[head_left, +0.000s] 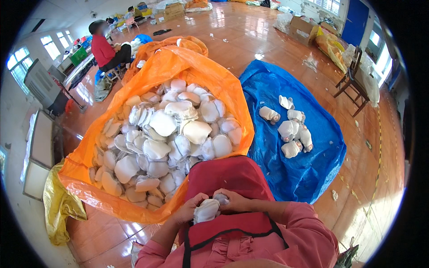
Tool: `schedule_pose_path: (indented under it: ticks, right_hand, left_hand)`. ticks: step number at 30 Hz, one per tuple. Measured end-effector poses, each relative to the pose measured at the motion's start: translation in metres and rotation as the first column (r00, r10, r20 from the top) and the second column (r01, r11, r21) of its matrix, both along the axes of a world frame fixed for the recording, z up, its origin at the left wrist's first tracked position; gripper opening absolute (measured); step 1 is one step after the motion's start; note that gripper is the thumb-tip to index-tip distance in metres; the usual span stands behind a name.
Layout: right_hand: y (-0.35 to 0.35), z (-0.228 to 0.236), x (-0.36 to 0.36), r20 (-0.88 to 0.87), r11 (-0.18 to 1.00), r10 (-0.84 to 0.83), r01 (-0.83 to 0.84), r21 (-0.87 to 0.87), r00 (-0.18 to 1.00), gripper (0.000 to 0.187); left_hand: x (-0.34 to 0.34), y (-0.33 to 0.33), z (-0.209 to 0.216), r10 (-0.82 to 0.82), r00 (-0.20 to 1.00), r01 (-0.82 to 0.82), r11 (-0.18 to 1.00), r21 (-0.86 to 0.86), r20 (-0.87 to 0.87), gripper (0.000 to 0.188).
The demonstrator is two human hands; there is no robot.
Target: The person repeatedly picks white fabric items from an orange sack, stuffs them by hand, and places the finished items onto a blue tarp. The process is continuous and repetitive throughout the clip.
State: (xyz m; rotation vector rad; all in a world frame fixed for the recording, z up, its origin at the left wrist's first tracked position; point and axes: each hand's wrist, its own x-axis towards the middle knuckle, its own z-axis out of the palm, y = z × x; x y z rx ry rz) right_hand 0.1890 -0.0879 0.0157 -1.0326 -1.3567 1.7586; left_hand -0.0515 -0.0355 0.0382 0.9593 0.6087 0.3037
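Note:
Over my lap, on a red apron [232,178], I hold a white padded piece [207,211], bunched up. My left hand [190,210] has its fingers closed on the piece's left side. At its upper right end, my right hand [232,201] pinches a greyish part [221,198]; whether that is a separate piece I cannot tell. Just beyond my lap, a big orange bag [98,196] lies open, heaped with white rounded pads [163,123]. To the right, several rolled white bundles [288,129] lie on a blue plastic sheet [308,183].
A person in a red top [103,50] sits on a low stool at the far left. A wooden chair [355,82] stands at the right. Cardboard boxes [301,29] and a yellow sack [330,47] are at the back right. Another yellow sack [62,203] lies at the left.

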Motion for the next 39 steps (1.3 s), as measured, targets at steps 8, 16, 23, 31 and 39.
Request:
schedule_pose_path:
  ticks: [8,16,23,31,39]
  right_hand:
    - [0.009,0.006,0.000,-0.183,0.989,0.083,-0.103,-0.104,0.980,0.049]
    - [0.000,-0.016,-0.012,-0.005,0.988,-0.142,0.141,-0.060,0.990,0.047]
    - [0.005,-0.040,-0.023,0.208,0.931,-0.300,0.238,0.278,0.931,0.035]
    - [0.023,-0.141,-0.028,-0.696,0.906,-0.382,0.098,-0.412,0.607,0.017]
    - [0.066,0.001,-0.009,-0.413,0.767,-0.570,0.640,0.043,0.710,0.022]
  left_hand:
    - [0.001,0.012,0.010,-0.081,0.996,0.075,0.989,0.130,0.037,0.025]
    - [0.015,-0.011,0.001,0.277,0.953,-0.293,0.945,0.142,0.127,0.028]
    - [0.041,-0.018,0.010,0.473,0.814,0.167,0.367,0.915,-0.338,0.020]
    - [0.065,-0.009,0.018,0.355,0.909,0.223,0.025,0.975,-0.217,0.027]
    - [0.077,0.021,0.049,0.607,0.793,-0.003,-0.080,0.997,0.051,0.040]
